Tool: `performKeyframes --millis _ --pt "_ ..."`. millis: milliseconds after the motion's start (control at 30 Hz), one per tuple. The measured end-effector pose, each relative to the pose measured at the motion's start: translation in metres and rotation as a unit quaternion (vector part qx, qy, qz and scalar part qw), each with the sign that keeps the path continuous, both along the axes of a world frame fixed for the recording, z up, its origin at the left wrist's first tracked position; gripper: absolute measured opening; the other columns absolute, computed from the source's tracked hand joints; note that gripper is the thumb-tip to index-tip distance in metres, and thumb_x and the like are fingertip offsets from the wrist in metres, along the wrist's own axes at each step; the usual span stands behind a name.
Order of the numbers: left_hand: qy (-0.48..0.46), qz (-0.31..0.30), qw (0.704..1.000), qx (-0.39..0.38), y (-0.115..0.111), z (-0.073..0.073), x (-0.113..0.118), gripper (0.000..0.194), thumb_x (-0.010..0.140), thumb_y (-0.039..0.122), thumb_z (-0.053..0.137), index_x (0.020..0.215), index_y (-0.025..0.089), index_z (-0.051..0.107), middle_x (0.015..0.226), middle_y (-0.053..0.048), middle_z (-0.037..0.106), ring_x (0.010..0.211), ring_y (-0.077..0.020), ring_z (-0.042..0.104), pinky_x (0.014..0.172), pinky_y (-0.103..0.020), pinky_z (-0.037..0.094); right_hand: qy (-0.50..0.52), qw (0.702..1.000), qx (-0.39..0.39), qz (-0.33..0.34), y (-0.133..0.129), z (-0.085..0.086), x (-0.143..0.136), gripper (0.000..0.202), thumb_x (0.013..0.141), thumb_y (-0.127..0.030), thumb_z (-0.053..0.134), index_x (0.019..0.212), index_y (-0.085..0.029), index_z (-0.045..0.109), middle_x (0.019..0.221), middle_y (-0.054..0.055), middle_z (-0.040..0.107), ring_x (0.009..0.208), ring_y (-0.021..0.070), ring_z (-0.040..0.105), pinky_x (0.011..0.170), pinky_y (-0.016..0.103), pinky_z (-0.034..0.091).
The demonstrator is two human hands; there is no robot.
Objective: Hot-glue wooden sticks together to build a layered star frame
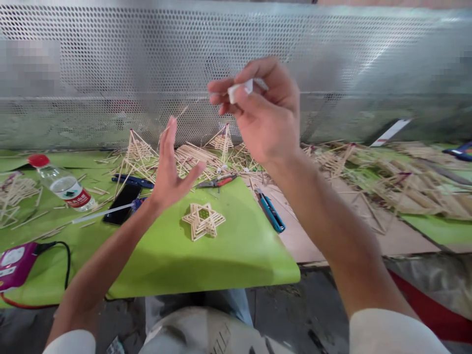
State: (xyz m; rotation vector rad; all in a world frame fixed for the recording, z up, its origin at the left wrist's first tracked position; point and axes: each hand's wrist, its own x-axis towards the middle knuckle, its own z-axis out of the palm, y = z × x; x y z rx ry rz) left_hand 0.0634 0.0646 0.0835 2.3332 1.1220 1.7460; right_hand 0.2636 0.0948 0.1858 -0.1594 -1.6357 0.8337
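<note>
My right hand (271, 110) is raised above the table, its thumb and fingers closed on a small crumpled white piece (241, 91), perhaps paper or tissue. Lower and to the left, my left hand (171, 169) is upright with fingers stretched and thumb spread apart. A thin stick (181, 113) shows by its fingertips; whether it touches them I cannot tell. Below and between the hands, a six-pointed star of stacked wooden sticks (203, 221) lies flat on the green table cover (221, 260). Neither hand touches the star.
Pliers (217, 182), a teal utility knife (271, 211), a phone (122, 204) and a water bottle (64, 184) lie or stand around. Loose sticks (195, 157) and stick pyramids (138, 147) line the back, before a perforated metal panel (147, 64). A purple device (16, 265) sits at left.
</note>
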Motion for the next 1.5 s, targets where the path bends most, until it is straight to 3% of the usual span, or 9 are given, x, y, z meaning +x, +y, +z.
performKeyframes --millis 67,167,267,433,867,967,1133,1333,1500 --pt "-0.1 -0.095 0.989 -0.045 0.003 0.018 0.009 0.081 0.098 0.067 0.068 0.165 0.041 0.03 0.177 -0.008 0.032 0.153 -0.0382 0.052 0.116 -0.056 0.054 -0.006 1.0 -0.015 0.015 0.0 -0.011 0.001 0.027 0.086 -0.047 0.083 0.094 -0.03 0.064 0.103 -0.004 0.082 0.096 0.0182 0.078 0.09 0.038 0.063" --pt "-0.247 -0.2 0.941 -0.117 0.004 0.027 0.013 0.055 0.103 0.069 0.059 0.147 0.037 0.058 0.141 -0.007 0.07 0.107 -0.0236 0.078 0.082 -0.037 0.067 -0.035 0.998 -0.051 0.02 0.005 -0.038 0.011 0.024 0.09 -0.046 0.082 0.101 -0.03 0.067 0.104 -0.002 0.082 0.098 0.0194 0.078 0.089 0.039 0.064" --pt "-0.306 -0.214 0.914 -0.158 0.003 0.023 0.01 0.048 0.107 0.065 0.053 0.114 0.024 0.076 0.097 -0.007 0.078 0.071 -0.014 0.071 0.056 -0.024 0.057 -0.062 0.994 -0.082 0.028 0.009 -0.068 0.027 0.025 0.092 -0.042 0.082 0.111 -0.033 0.07 0.12 -0.001 0.081 0.103 0.02 0.078 0.089 0.039 0.066" --pt "-0.392 -0.194 0.875 -0.207 0.003 0.02 0.005 0.041 0.105 0.057 0.065 0.094 0.02 0.078 0.088 -0.004 0.073 0.067 -0.0094 0.066 0.051 -0.017 0.049 -0.1 0.988 -0.12 -0.005 -0.002 -0.101 0.047 0.022 0.086 -0.045 0.087 0.096 -0.031 0.073 0.123 0.002 0.08 0.099 0.0202 0.078 0.081 0.038 0.068" --pt "-0.363 -0.147 0.908 -0.149 0.004 0.06 -0.006 0.049 0.112 0.058 0.05 0.086 0.023 0.072 0.069 0.001 0.072 0.051 -0.009 0.056 0.047 -0.023 0.044 -0.214 0.959 -0.162 -0.095 -0.01 -0.178 0.069 0.031 0.089 -0.053 0.081 0.091 -0.026 0.066 0.105 0.006 0.081 0.104 0.0263 0.08 0.093 0.046 0.066" --pt "-0.34 -0.096 0.926 -0.132 0.008 0.061 -0.01 0.049 0.109 0.067 0.05 0.088 0.027 0.07 0.07 0.004 0.073 0.047 -0.0092 0.051 0.044 -0.026 0.036 -0.313 0.928 -0.153 -0.128 -0.004 -0.196 0.076 0.027 0.093 -0.05 0.078 0.092 -0.024 0.07 0.103 0.007 0.078 0.103 0.026 0.077 0.096 0.047 0.064" --pt "-0.31 -0.064 0.938 -0.143 0.013 0.057 -0.014 0.038 0.114 0.051 0.048 0.093 0.03 0.072 0.074 0.004 0.074 0.048 -0.0101 0.054 0.048 -0.029 0.032 -0.478 0.845 -0.151 -0.187 0.008 -0.216 0.085 0.04 0.104 -0.044 0.068 0.135 -0.019 0.065 0.136 0.011 0.067 0.116 0.0235 0.069 0.099 0.046 0.062" --pt "-0.319 -0.076 0.93 -0.167 0.025 0.049 0.003 0.046 0.121 0.037 0.029 0.096 0.019 0.064 0.068 0.006 0.068 0.042 -0.0035 0.045 0.048 -0.028 0.023 -0.572 0.74 -0.14 -0.324 0.005 -0.22 0.094 0.038 0.104 -0.044 0.068 0.135 -0.021 0.065 0.139 0.011 0.066 0.119 0.0244 0.068 0.101 0.047 0.062" --pt "-0.312 -0.117 0.929 -0.159 0.033 0.044 0.02 0.048 0.121 0.036 0.025 0.095 0.019 0.061 0.067 0.008 0.066 0.044 -0.0016 0.042 0.05 -0.029 0.022 -0.587 0.698 -0.109 -0.396 0.006 -0.222 0.106 0.042 0.102 -0.044 0.071 0.135 -0.017 0.065 0.138 0.013 0.066 0.12 0.0257 0.068 0.102 0.047 0.061"
